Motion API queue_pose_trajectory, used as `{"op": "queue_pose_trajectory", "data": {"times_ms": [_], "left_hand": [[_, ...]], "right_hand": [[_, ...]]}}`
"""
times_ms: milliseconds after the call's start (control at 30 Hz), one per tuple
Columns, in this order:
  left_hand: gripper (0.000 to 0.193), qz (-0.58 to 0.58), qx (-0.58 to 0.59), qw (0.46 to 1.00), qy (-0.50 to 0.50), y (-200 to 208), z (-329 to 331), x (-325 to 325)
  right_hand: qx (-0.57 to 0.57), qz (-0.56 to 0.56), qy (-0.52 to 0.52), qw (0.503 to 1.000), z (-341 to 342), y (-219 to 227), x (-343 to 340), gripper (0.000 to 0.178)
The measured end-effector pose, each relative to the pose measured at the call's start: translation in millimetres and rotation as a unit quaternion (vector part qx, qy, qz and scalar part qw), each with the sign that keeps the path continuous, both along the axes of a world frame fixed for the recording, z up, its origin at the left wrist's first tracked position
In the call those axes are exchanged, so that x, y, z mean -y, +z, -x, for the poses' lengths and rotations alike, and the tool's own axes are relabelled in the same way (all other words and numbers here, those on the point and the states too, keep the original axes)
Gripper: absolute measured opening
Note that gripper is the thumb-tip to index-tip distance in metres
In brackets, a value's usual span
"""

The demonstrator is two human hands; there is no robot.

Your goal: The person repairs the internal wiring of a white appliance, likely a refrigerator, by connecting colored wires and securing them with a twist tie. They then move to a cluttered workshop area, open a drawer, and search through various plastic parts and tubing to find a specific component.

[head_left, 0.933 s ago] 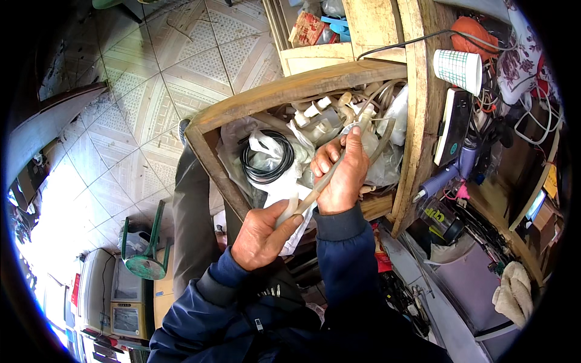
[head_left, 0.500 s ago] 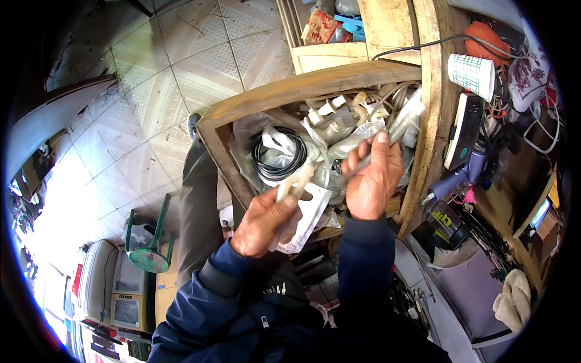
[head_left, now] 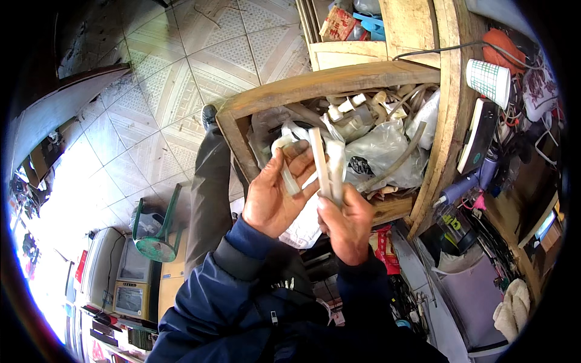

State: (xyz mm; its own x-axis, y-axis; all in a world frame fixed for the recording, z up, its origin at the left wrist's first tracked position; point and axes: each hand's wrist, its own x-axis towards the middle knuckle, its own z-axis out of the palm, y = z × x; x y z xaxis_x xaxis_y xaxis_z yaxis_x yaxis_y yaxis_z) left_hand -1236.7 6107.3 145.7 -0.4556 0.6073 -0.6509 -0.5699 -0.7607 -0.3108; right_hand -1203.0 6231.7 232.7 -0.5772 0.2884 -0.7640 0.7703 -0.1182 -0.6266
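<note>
Both my hands are over an open wooden drawer (head_left: pixel 327 77) full of plastic parts and bags. My left hand (head_left: pixel 271 196), palm up with fingers curled, has a short translucent white tube (head_left: pixel 290 180) between thumb and fingers. My right hand (head_left: pixel 348 224) pinches a longer, pale straight tube (head_left: pixel 319 158) by its lower end, close beside the left fingertips. A whitish, blurred piece (head_left: pixel 335 164) rises next to it, also at my right fingers; its kind is unclear. Below the hands hangs a white plastic bag (head_left: pixel 302 230), partly covered by them.
White pipe fittings (head_left: pixel 346 106), a bent beige hose (head_left: pixel 399 158) and clear bags (head_left: pixel 382 145) fill the drawer. On the right, a checked paper cup (head_left: pixel 488 83) stands near cables and a blue-purple tool (head_left: pixel 463 184). A green stool (head_left: pixel 157 247) is on the tiled floor at left.
My right hand has come left and down out of the drawer with the pale tube, meeting my left hand. My left hand has turned palm up and risen slightly. The view has shifted a little.
</note>
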Motion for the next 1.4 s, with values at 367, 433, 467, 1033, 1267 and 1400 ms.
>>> {"op": "queue_pose_trajectory", "data": {"times_ms": [367, 433, 467, 1033, 1267, 1400], "left_hand": [[0.042, -0.071, 0.011, 0.994, 0.084, -11.1, 3.6, 4.3], [0.043, -0.083, 0.015, 0.992, 0.095, -13.0, 2.6, 6.5], [0.042, -0.070, 0.014, 0.993, 0.089, -13.1, 2.8, 6.3], [0.041, 0.126, -0.065, 0.989, -0.033, 16.8, 7.2, -1.9], [0.044, 0.190, -0.034, 0.976, -0.099, 30.5, -5.1, -4.0], [0.043, 0.241, -0.058, 0.962, -0.116, 40.8, -9.1, -10.1]], "right_hand": [[0.058, 0.071, 0.038, 0.995, -52.4, 3.7, -20.5, 0.020], [0.058, 0.057, 0.052, 0.995, -53.2, 0.5, -21.8, 0.020], [0.058, 0.050, 0.060, 0.995, -53.2, -0.8, -22.5, 0.021], [0.042, 0.268, -0.237, 0.933, -59.2, 2.2, 22.7, 0.013], [-0.012, 0.068, -0.102, 0.992, -50.2, -1.1, 32.2, 0.018], [-0.023, 0.026, -0.050, 0.998, -49.6, -1.2, 29.7, 0.016]]}}
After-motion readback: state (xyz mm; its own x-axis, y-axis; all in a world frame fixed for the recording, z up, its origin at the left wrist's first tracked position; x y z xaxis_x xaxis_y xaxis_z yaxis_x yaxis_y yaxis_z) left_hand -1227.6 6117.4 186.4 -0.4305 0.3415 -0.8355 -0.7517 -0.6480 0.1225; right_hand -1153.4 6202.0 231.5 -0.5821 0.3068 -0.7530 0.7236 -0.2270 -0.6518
